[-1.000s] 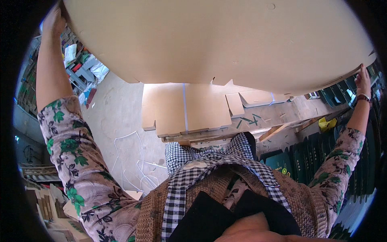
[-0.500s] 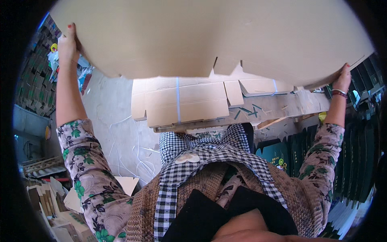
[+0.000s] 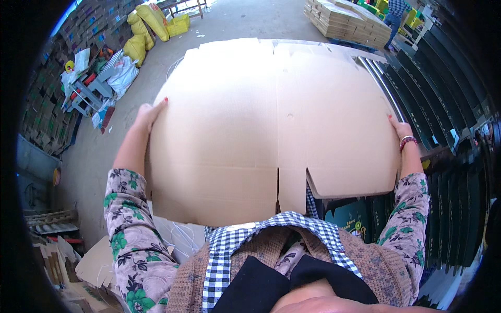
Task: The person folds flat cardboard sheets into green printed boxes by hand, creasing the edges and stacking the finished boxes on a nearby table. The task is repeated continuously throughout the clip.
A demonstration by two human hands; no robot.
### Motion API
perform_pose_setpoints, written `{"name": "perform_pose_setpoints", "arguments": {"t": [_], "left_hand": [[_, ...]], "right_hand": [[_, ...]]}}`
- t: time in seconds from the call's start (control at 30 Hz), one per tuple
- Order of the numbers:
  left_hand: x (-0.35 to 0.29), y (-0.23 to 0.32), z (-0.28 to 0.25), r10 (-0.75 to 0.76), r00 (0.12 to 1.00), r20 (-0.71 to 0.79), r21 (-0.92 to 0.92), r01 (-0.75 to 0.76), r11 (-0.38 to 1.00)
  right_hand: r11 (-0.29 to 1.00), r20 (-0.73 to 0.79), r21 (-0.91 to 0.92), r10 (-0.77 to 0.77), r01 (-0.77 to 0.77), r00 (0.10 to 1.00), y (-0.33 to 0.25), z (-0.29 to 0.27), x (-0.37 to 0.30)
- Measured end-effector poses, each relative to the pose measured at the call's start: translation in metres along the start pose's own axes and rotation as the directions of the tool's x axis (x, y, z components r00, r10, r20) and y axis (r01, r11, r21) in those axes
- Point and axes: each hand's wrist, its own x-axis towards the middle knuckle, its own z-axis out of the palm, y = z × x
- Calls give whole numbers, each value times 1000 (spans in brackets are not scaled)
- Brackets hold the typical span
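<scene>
A large flat sheet of brown cardboard (image 3: pixel 219 120), creased and slotted, spans the space in front of my chest. My left hand (image 3: pixel 150 113) grips its left edge, thumb on top and the other fingers hidden beneath. At the opposite edge my right hand (image 3: pixel 400 128) holds the sheet the same way, thumb over the board. The near edge, with its slots and a narrow flap (image 3: pixel 292 193), lies close against my checked apron (image 3: pixel 271 225). Whether the sheet rests on anything underneath is hidden.
Rows of dark green folded boards (image 3: pixel 433 99) stand on the right beside metal rails (image 3: pixel 383 86). Far right, a stack of flat cardboard (image 3: pixel 347 23) sits on a pallet near another person (image 3: pixel 397 15). Yellow sacks (image 3: pixel 151 23) lie far left; cardboard pieces (image 3: pixel 99 263) lie near left.
The cardboard sheet has come down and toward me in both hands, from raised upright to lying flatter. It now covers the strapped cardboard stack and the bench seen before.
</scene>
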Motion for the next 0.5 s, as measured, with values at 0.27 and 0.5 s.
{"name": "perform_pose_setpoints", "arguments": {"t": [0.27, 0.5], "left_hand": [[-4, 16, -16, 52, 997, 51, -119, -46, 992], [4, 19, 14, 242, 970, -29, 67, -239, 969]], "right_hand": [[986, -41, -103, -135, 131, 990, -64, -35, 15], [721, 124, -462, -524, 517, 842, -116, -13, 53]]}}
